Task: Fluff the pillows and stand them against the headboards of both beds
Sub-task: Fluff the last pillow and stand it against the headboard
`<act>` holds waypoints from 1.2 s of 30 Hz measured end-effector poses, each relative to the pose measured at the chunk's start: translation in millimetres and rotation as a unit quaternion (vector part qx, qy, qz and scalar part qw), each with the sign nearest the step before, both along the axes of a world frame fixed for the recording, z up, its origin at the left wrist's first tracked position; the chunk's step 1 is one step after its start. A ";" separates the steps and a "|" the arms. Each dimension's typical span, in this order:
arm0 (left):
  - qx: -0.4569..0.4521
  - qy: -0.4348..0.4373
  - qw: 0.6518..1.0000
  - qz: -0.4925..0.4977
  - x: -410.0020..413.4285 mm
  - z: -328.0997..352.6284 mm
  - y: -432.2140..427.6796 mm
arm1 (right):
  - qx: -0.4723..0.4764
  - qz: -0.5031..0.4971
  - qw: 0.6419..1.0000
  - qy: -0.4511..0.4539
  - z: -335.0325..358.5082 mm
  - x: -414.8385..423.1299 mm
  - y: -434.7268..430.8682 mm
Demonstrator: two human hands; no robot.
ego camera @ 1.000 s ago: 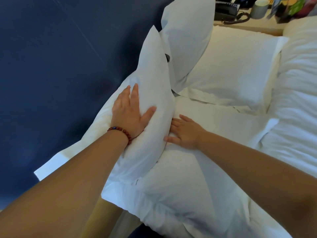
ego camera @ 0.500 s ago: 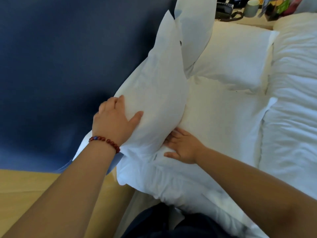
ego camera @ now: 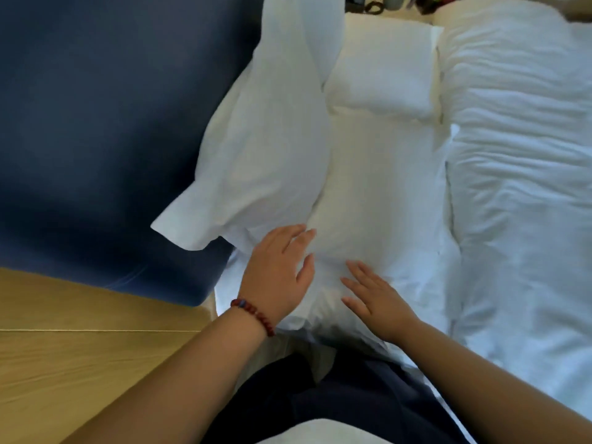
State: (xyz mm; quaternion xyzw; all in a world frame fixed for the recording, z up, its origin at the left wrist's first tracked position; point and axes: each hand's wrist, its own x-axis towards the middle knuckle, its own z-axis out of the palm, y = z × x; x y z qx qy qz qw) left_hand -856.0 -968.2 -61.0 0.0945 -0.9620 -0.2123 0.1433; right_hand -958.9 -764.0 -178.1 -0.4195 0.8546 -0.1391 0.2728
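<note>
A white pillow (ego camera: pixel 266 149) stands tilted against the dark blue headboard (ego camera: pixel 105 116). A second upright pillow (ego camera: pixel 320 24) leans behind it at the top. Two more pillows lie flat on the bed: a near one (ego camera: pixel 381 200) and a far one (ego camera: pixel 384 68). My left hand (ego camera: pixel 278 270), with a red bead bracelet, hovers open at the lower corner of the standing pillow, fingers spread. Beside it, my right hand (ego camera: pixel 374 299) rests flat and open on the near end of the flat pillow. Neither hand grips anything.
A rumpled white duvet (ego camera: pixel 519 161) covers the bed to the right. A light wooden panel (ego camera: pixel 80 347) runs below the headboard at the left. Cluttered nightstand items (ego camera: pixel 384 1) show at the top edge. My dark trousers (ego camera: pixel 336 398) are against the bed's edge.
My left hand let go of the standing pillow, which now leans on the headboard. My right hand came out from under it and lies flat on the near pillow. The view shifted left.
</note>
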 end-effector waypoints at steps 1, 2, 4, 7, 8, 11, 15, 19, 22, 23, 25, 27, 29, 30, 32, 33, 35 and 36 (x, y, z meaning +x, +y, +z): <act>0.087 -0.030 0.995 0.036 3.0 -11.2 4.5 | 0.003 -0.032 0.999 -0.030 -2.1 6.8 3.4; 0.183 -0.070 0.977 0.087 6.3 -26.2 7.2 | 0.003 -0.071 0.996 -0.063 -3.9 12.6 6.5; 0.349 -0.173 0.898 0.203 11.4 -59.1 7.6 | -0.011 -0.164 0.980 -0.110 -9.4 21.4 11.2; 0.604 -0.232 0.688 0.329 8.7 -103.2 4.3 | -0.074 -0.400 0.892 -0.196 -19.5 27.8 17.6; 0.663 -0.226 0.623 0.348 4.1 -113.9 3.9 | -0.121 -0.495 0.819 -0.263 -21.5 25.8 16.4; 0.740 -0.196 0.529 0.366 -19.5 -140.1 5.8 | -0.292 -0.659 0.511 -0.469 -27.8 17.6 6.7; 0.797 -0.133 0.434 0.399 -48.4 -161.5 18.9 | -0.350 -0.694 0.329 -0.536 -32.7 9.6 -9.2; 0.816 -0.093 0.389 0.417 -50.1 -170.4 24.7 | -0.324 -0.720 0.274 -0.549 -32.8 0.4 -16.5; 0.833 -0.045 0.349 0.426 -49.3 -168.1 23.0 | -0.282 -0.716 0.281 -0.574 -29.7 -4.0 -27.0; 0.835 -0.031 0.344 0.428 -49.5 -166.3 23.1 | -0.283 -0.714 0.270 -0.581 -31.0 -4.3 -30.9; 0.826 -0.026 0.366 0.429 -46.8 -163.9 22.1 | -0.295 -0.727 0.272 -0.557 -34.0 -5.6 -33.8; 0.786 -0.051 0.421 0.450 -38.4 -162.0 19.3 | -0.272 -0.783 0.309 -0.467 -38.7 -4.4 -13.0; 0.755 -0.065 0.456 0.467 -27.0 -162.2 14.9 | -0.215 -0.802 0.372 -0.414 -50.5 2.6 25.2; 0.758 -0.071 0.459 0.459 -23.3 -160.8 14.2 | -0.211 -0.803 0.364 -0.422 -52.1 8.1 39.8; 0.781 -0.081 0.436 0.439 -21.5 -154.6 15.0 | -0.247 -0.796 0.317 -0.452 -55.3 18.1 49.1; 0.791 -0.082 0.424 0.434 -20.9 -152.5 16.2 | -0.263 -0.780 0.311 -0.476 -56.4 22.7 43.6; 0.805 -0.073 0.409 0.423 -19.8 -149.0 18.5 | -0.286 -0.723 0.322 -0.540 -51.3 26.0 17.3; 0.810 -0.068 0.404 0.420 -19.3 -147.8 19.0 | -0.299 -0.698 0.325 -0.564 -47.7 25.1 3.1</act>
